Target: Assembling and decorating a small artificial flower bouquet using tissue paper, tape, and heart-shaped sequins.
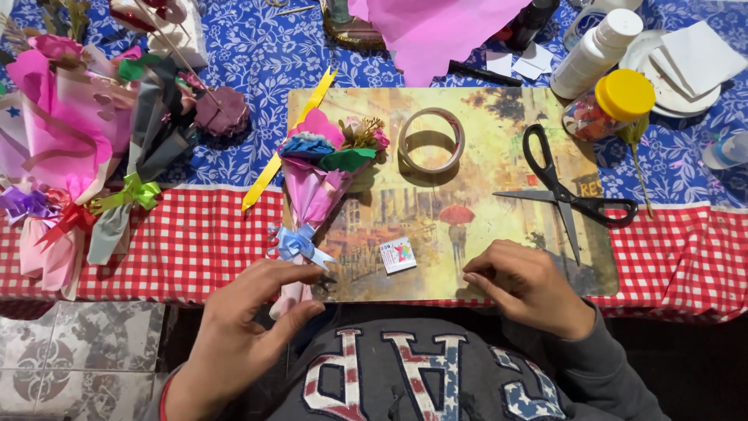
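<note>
A small paper bouquet (319, 168) in pink wrap with a pale blue bow lies on a picture placemat (467, 140) at the table's near edge. My left hand (249, 308) curls around the bouquet's lower stem end, thumb and fingers touching it. My right hand (526, 284) rests on the mat's front edge with fingers curled, holding nothing that I can see. A small white card (398, 255) lies between my hands. A roll of clear tape (431, 139) and black scissors (565, 191) lie on the mat.
Finished bouquets (70, 132) lie at the left. A yellow ribbon strip (288, 140) crosses the mat's left edge. A yellow-lidded jar (612, 105), a white bottle (596, 51), white plates (686, 62) and pink paper (436, 27) are at the back.
</note>
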